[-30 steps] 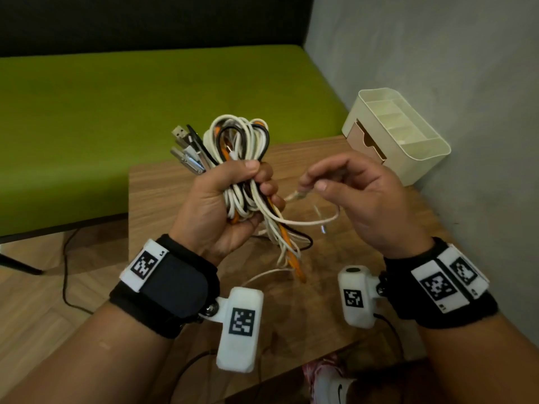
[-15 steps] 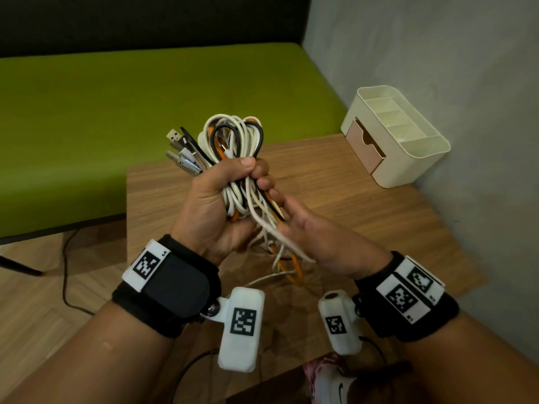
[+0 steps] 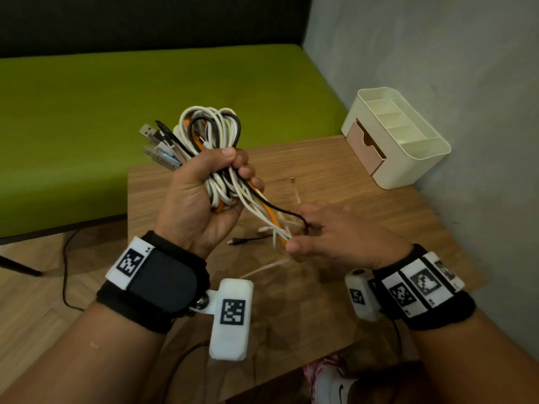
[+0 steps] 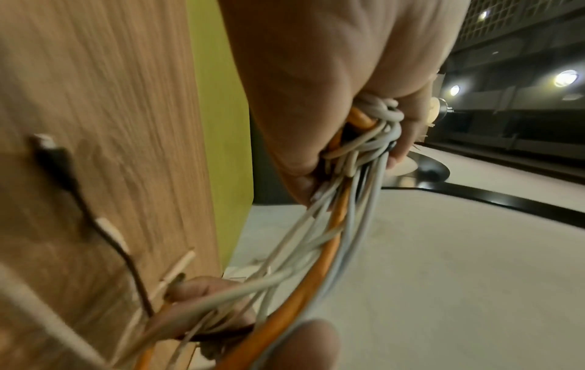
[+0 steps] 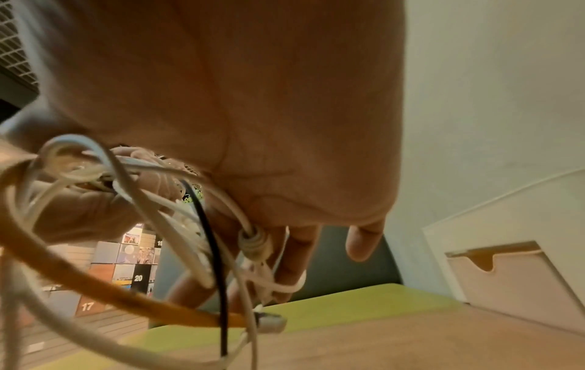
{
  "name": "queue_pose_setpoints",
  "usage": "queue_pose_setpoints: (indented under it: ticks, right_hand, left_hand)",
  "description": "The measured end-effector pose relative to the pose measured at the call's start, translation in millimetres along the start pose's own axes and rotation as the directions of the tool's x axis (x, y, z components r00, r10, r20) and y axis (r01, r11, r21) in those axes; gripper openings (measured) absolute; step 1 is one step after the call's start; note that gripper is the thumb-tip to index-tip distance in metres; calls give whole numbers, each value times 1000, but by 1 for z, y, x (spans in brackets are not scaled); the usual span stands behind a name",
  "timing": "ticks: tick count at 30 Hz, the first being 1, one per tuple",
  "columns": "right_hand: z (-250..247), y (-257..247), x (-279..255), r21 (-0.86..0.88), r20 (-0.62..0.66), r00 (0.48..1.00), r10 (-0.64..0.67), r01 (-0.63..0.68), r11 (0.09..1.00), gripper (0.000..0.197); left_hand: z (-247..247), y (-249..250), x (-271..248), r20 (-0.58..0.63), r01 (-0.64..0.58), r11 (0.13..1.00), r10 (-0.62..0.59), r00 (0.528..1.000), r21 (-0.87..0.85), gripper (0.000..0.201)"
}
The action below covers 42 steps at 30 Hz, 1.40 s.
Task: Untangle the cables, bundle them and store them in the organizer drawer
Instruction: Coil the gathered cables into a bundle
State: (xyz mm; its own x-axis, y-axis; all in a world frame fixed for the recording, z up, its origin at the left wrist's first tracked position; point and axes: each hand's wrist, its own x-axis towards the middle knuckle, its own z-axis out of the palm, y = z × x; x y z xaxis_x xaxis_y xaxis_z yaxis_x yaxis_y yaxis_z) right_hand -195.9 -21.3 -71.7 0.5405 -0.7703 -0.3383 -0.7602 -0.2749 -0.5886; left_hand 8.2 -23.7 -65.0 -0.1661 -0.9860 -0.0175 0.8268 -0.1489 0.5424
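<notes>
A tangled bundle of white, black and orange cables [image 3: 210, 126] is held up over the wooden table [image 3: 364, 301]. My left hand [image 3: 239, 164] grips it round the middle, with the loops above the fist and several USB plugs [image 3: 154, 144] sticking out to the left. The loose tails [image 3: 262, 211] slant down to the right into my right hand [image 3: 303, 233], which holds them between thumb and straight, spread fingers. In the right wrist view the tails [image 5: 215, 250] cross the fingers [image 5: 294, 265]. The cream organizer [image 3: 408, 170] stands at the table's back right, and its pink drawer [image 3: 364, 150] looks closed.
A black plug [image 3: 242, 240] and a white cable [image 3: 262, 269] lie on the table under the hands. A green bench [image 3: 116, 126] runs behind and to the left. A grey wall [image 3: 437, 68] borders the right side. The floor is below the table's left edge.
My right hand let go of a single white end it held up at the right. It slid down along the tails to a lower spot near the table. The left hand raised the bundle slightly.
</notes>
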Motion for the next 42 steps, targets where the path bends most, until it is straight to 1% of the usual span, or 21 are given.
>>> queue_pose_setpoints:
  ticks: [1,3,4,6,8,10,12,13,16,18,21,24,27,29,31,32,34,37,40,41,42]
  right_hand:
    - [-3,4,0,-79,-31,999,33,-35,996,57]
    - [-5,7,2,-174,-89,994,65,-80,981,77]
    - [-6,8,3,-189,-101,993,65,-84,978,83]
    - [-5,11,1,-126,-106,993,57,-71,990,87]
    - [-6,14,-2,45,-139,987,77,-71,996,81]
    - [-9,13,-4,217,-168,980,103,-65,974,79]
    - [-9,9,-7,297,-203,976,75,-12,955,77]
    - [-9,6,-8,322,-228,972,56,21,947,71]
    - [-9,4,-5,407,-343,939,31,119,906,40]
    - [-11,9,-2,427,-388,921,43,138,893,27]
    - [-11,17,2,432,-353,934,49,117,894,15]
    - [-8,23,5,429,-369,929,22,149,891,18]
    - [-8,23,8,425,-440,896,59,150,893,17]
    - [-6,27,11,388,-487,867,104,109,915,18]
    - [-3,32,14,324,-519,840,159,21,946,27]
    - [-1,33,15,297,-529,828,185,-24,955,28]
    - [-1,32,15,227,-533,820,210,-100,969,23]
    - [-3,30,14,117,-483,831,276,-252,961,19]
    - [-4,32,17,60,-407,827,389,-400,914,18]
    - [-5,31,17,55,-378,834,403,-414,908,19]
    - [-5,30,17,85,-340,846,410,-406,910,22]
  left_hand:
    - [-1,-2,1,-13,-6,1000,6,1000,7,23]
    - [-1,-6,2,-35,-14,999,16,999,47,25]
    - [-1,-8,3,-44,-18,997,21,999,75,27]
    - [-1,-10,4,-52,-22,993,28,998,114,28]
    - [-2,-9,4,-52,-28,991,35,998,129,29]
    - [-3,-8,3,-50,-32,991,39,998,127,30]
    - [-2,-9,3,-49,-26,992,32,998,122,28]
    - [-1,-10,3,-48,-22,992,28,998,122,27]
    - [0,-10,2,-38,-19,993,23,999,119,27]
    - [-1,-9,2,-32,-21,994,25,999,106,27]
    - [-1,-7,2,-34,-27,995,31,999,92,25]
    - [-1,-6,2,-43,-30,996,33,999,84,24]
    - [-2,-5,2,-29,-30,997,32,999,76,27]
    - [-2,-4,1,-15,-28,997,29,999,66,29]
    - [-2,-3,1,-4,-31,997,31,1000,66,30]
    - [-2,-3,1,-4,-34,997,34,999,69,31]
    - [-3,-2,1,-10,-40,997,41,999,63,31]
    - [-4,1,2,-15,-54,998,55,998,45,29]
    - [-5,3,3,-13,-63,997,63,998,40,30]
    - [-5,3,3,-13,-64,997,65,998,36,29]
    - [-5,3,2,-15,-65,997,66,998,35,30]
